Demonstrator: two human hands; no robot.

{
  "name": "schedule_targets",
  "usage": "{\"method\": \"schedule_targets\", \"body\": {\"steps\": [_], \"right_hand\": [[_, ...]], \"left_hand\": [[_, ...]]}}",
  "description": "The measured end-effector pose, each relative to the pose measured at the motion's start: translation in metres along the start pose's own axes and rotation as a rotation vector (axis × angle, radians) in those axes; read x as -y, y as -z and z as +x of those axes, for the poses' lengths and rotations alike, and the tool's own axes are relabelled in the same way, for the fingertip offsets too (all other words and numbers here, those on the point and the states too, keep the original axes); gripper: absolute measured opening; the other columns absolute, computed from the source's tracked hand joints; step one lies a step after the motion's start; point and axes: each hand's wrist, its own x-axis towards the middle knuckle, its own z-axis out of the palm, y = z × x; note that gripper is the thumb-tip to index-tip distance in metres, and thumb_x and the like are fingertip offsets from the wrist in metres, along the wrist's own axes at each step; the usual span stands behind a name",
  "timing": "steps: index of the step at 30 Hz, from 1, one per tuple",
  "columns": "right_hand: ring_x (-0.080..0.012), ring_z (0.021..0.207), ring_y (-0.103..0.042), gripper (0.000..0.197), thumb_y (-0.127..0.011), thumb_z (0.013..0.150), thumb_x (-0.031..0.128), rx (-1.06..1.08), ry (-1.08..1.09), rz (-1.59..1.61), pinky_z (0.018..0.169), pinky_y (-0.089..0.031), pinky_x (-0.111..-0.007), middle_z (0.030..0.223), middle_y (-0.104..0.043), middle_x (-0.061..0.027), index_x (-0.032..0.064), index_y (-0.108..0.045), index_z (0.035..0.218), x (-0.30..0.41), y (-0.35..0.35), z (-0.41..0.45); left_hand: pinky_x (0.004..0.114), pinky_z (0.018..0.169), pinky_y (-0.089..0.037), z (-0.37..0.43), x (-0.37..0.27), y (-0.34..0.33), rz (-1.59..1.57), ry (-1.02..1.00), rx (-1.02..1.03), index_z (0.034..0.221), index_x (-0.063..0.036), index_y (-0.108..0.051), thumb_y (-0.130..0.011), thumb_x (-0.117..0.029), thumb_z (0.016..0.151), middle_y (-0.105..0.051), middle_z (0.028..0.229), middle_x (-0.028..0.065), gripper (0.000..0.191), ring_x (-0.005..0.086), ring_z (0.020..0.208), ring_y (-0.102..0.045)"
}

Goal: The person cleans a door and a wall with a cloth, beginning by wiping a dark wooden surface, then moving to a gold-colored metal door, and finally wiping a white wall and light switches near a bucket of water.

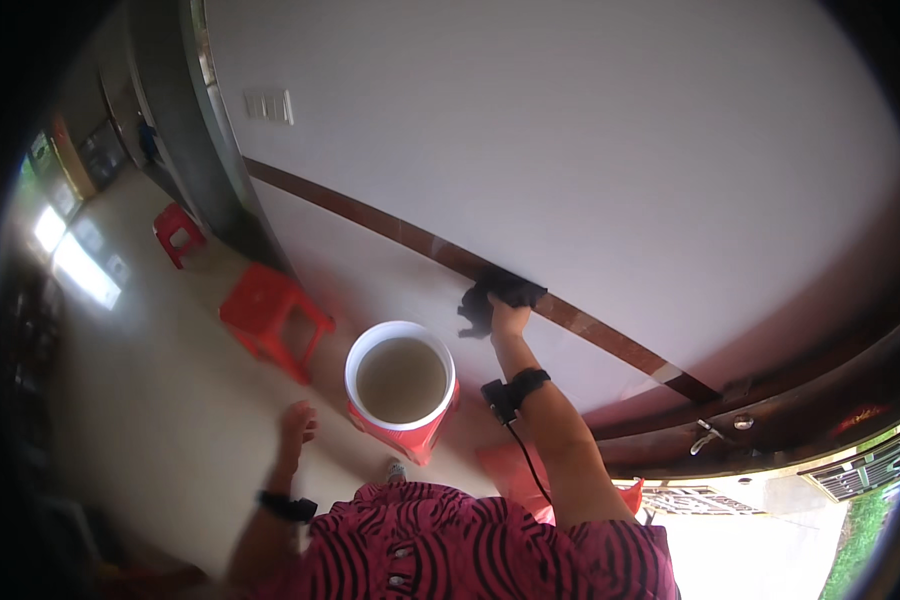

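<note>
My right hand (508, 319) presses a crumpled black cloth (487, 296) against the brown border strip (412, 244) that runs across the white wall (570, 150). My left hand (298, 421) hangs low over the floor with nothing in it, its fingers loosely bent. Between my two arms stands a white-rimmed bucket (400, 327) of cloudy, greyish-brown water (401, 380). Something red under the bucket looks like a plastic stool (416, 444), mostly hidden by it. Both wrists wear black bands, and a cable trails from the right one.
Two red plastic stools, a nearer one (270, 307) and a farther one (178, 232), stand on the pale floor (157, 405) along the wall. A switch panel (268, 105) sits higher up. At right is a dark door (675, 442) with a metal handle (705, 436), beside bright outdoor ground.
</note>
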Motion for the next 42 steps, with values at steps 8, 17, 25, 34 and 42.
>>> {"method": "schedule_targets", "body": {"steps": [8, 17, 25, 34, 42], "right_hand": [[-0.0233, 0.092, -0.060, 0.045, -0.072, 0.065, -0.004, -0.242, 0.060, 0.228, 0.085, -0.047, -0.034, 0.103, -0.063, -0.0113, -0.0028, -0.059, 0.108, 0.005, 0.112, 0.006], [-0.0308, 0.080, -0.064, 0.040, -0.063, 0.071, -0.003, -0.645, -0.198, 0.266, 0.070, -0.058, -0.044, 0.103, -0.061, -0.0162, -0.0058, -0.055, 0.110, -0.026, 0.319, 0.005], [-0.0323, 0.096, -0.062, 0.035, -0.049, 0.083, 0.016, -0.324, -0.417, 0.366, 0.086, -0.052, -0.041, 0.107, -0.062, -0.0160, -0.0005, -0.056, 0.113, -0.033, 0.293, 0.009], [-0.0324, 0.093, -0.063, 0.036, -0.044, 0.088, 0.023, 0.146, -0.370, 0.716, 0.085, -0.050, -0.046, 0.100, -0.065, -0.0153, -0.0015, -0.059, 0.109, -0.010, 0.142, 0.020], [-0.0332, 0.096, -0.063, 0.031, -0.052, 0.088, 0.017, -0.018, -0.469, 0.658, 0.085, -0.052, -0.047, 0.106, -0.063, -0.0150, -0.0004, -0.055, 0.113, -0.008, -0.008, 0.018]], "left_hand": [[0.024, 0.064, -0.047, 0.021, 0.000, -0.027, -0.016, 0.097, 0.049, 0.112, -0.0068, -0.058, -0.057, -0.033, 0.089, -0.060, 0.090, 0.0016, 0.034, 0.0103, 0.075, -0.056], [0.022, 0.064, -0.045, -0.001, 0.010, -0.071, 0.018, 0.097, 0.150, 0.108, -0.0054, -0.060, -0.056, -0.023, 0.088, -0.058, 0.085, 0.0002, 0.027, 0.0083, 0.074, -0.054], [0.021, 0.062, -0.045, -0.023, 0.020, -0.072, 0.026, 0.037, 0.082, 0.106, -0.0081, -0.059, -0.058, -0.030, 0.090, -0.057, 0.085, -0.0018, 0.028, 0.0074, 0.073, -0.053], [0.024, 0.064, -0.047, -0.002, 0.016, -0.008, -0.016, 0.074, -0.059, 0.102, -0.0099, -0.060, -0.059, -0.030, 0.088, -0.059, 0.086, -0.0019, 0.025, 0.0094, 0.073, -0.057], [0.025, 0.064, -0.048, 0.031, 0.021, 0.123, -0.088, 0.085, -0.081, 0.102, -0.0095, -0.061, -0.059, -0.027, 0.087, -0.061, 0.086, -0.0003, 0.023, 0.0109, 0.073, -0.058]]}}
